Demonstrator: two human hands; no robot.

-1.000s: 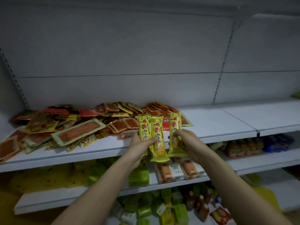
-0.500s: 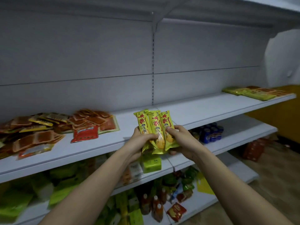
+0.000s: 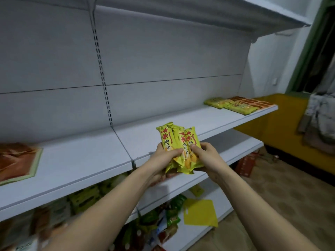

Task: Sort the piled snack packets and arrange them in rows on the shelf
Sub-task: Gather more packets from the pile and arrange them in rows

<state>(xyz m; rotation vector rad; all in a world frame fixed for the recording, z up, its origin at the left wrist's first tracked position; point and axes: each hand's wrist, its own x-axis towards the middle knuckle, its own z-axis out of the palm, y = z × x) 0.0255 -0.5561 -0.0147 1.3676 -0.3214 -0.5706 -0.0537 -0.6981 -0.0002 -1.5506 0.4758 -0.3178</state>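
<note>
Three yellow snack packets [image 3: 178, 142] with red lettering stand upright, bunched together in front of the white shelf [image 3: 81, 160]. My left hand [image 3: 165, 158] grips them from the left, thumb across their front. My right hand [image 3: 206, 157] grips them from the right, thumb on the rightmost packet. At the shelf's far right end lie rows of yellow-green packets [image 3: 230, 105] and orange-brown packets [image 3: 253, 103]. A corner of the pile, an orange packet with a green border [image 3: 18, 162], shows at the left edge.
A slotted upright [image 3: 102, 78] divides the grey back panel. Lower shelves hold green and mixed packets [image 3: 163, 220] and a yellow sheet [image 3: 200, 212]. A yellow counter [image 3: 282, 131] stands to the right, over a tiled floor.
The view has swung right along the shelf; the pile has slid to the left edge and the sorted rows at the far right are nearer. Both hands still hold the packets, now bunched closer.
</note>
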